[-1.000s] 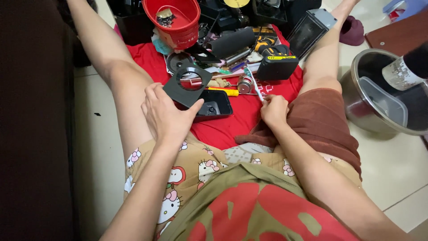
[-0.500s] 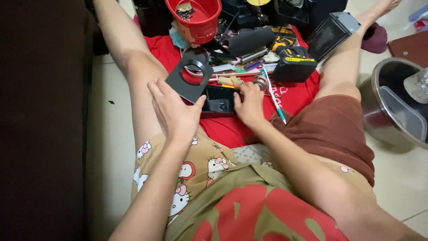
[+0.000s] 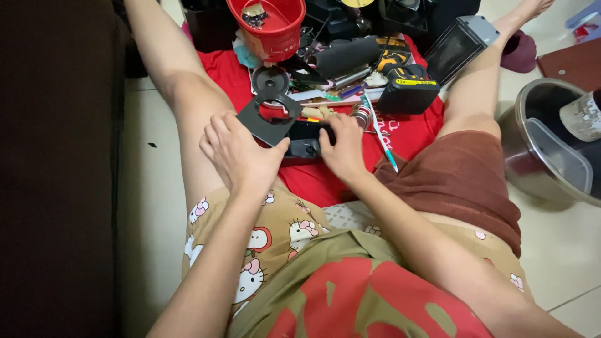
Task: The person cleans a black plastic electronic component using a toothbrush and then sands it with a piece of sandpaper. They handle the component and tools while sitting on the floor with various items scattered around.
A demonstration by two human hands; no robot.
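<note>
My left hand (image 3: pixel 240 153) grips a flat black plate with a round hole (image 3: pixel 270 117), holding it tilted above the red cloth (image 3: pixel 325 178). My right hand (image 3: pixel 343 150) rests on a black rectangular part (image 3: pixel 305 145) that lies on the cloth just below the plate, fingers curled over its right end. Both hands sit between my spread legs.
A red bucket (image 3: pixel 270 25) stands at the back with small parts inside. Tools crowd the cloth: a black and yellow battery pack (image 3: pixel 410 94), a screwdriver with a teal tip (image 3: pixel 382 141), a dark cylinder (image 3: pixel 347 56). A steel pot (image 3: pixel 551 150) stands at the right, a dark sofa edge (image 3: pixel 56 169) at the left.
My right hand has moved left from the screwdriver onto the black rectangular part. My left hand still holds the black plate. The view has shifted slightly.
</note>
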